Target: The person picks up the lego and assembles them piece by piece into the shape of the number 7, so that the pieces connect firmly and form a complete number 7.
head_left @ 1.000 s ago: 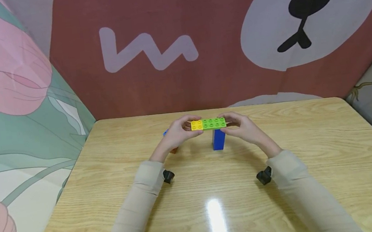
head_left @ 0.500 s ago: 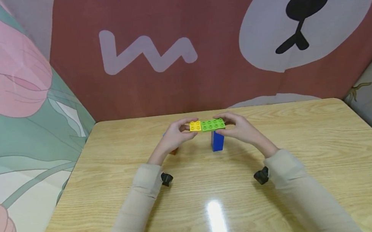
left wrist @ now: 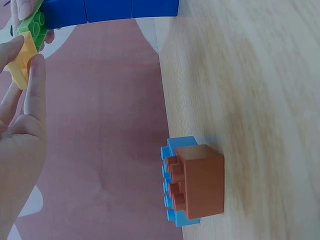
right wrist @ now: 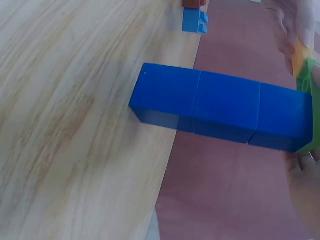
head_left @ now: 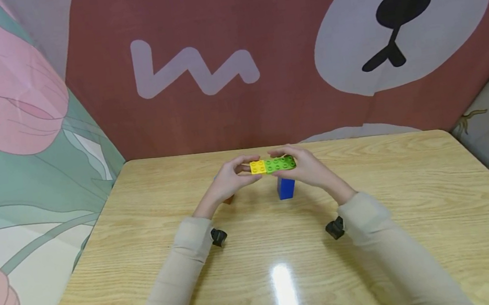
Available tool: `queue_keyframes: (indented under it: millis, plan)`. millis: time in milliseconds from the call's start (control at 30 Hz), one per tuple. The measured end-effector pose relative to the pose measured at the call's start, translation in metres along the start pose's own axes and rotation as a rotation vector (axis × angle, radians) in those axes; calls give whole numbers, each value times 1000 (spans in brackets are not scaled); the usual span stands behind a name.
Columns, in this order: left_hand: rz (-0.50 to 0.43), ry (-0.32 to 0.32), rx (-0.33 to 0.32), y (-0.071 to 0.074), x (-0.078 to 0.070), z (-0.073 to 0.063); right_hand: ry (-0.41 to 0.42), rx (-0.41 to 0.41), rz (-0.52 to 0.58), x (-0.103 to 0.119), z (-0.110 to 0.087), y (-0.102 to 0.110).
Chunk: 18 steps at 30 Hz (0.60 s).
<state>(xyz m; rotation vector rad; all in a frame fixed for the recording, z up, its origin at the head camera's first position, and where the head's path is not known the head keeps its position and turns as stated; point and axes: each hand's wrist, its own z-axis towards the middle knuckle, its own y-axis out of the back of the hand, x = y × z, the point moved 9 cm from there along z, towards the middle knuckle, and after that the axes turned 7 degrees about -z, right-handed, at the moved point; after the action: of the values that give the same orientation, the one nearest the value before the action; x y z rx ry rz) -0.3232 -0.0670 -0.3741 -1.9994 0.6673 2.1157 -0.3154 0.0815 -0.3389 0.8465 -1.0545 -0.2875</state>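
In the head view, a yellow brick [head_left: 257,167] and a longer green brick [head_left: 276,164] lie end to end in one row; whether they are joined I cannot tell. My left hand [head_left: 231,178] pinches the yellow brick between thumb and fingers. My right hand [head_left: 308,168] holds the green brick from the right, its thumb along the near side and its fingers along the far side. Beneath the green brick stands an upright blue tower [head_left: 286,189] of three stacked blocks, its top touching the green brick in the right wrist view [right wrist: 225,105].
On the wooden table [head_left: 256,252], left of the tower, sit a brown brick [left wrist: 202,182] and a light blue brick [left wrist: 182,142] side by side, mostly behind my left hand in the head view. A printed cloth [head_left: 222,119] hangs behind the table's far edge.
My right hand has shifted left along the green brick, its fingertips now nearer the yellow one. My left hand has hardly moved. The camera view tilted slightly.
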Motion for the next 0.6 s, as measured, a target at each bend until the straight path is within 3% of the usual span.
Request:
queue_keyframes:
  millis: [600]
  plan:
    - [7,-13,-11,1,-1,1,-27,96,-82,16,14,-9]
